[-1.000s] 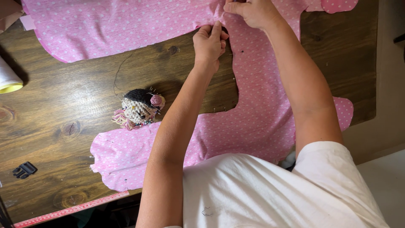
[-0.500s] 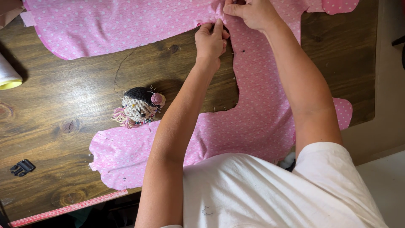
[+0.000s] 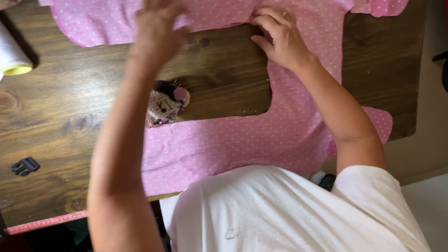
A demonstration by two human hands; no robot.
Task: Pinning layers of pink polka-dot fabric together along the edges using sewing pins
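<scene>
Head cam view: pink dotted fabric [image 3: 280, 135] lies flat on the wooden tabletop [image 3: 70, 102], its long strips running left-right. Right hand [image 3: 280, 39] fingers curl, pinching the fabric's upper edge; left hand [image 3: 156, 28] is blurred, can't tell its fingers. Pincushion [image 3: 165, 102] sits just beside.

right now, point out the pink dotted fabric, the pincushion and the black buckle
pink dotted fabric [image 3: 261, 140], head view, lower flat stretch
pincushion [image 3: 167, 103], head view, its woven top
black buckle [image 3: 25, 165], head view, its middle
</scene>
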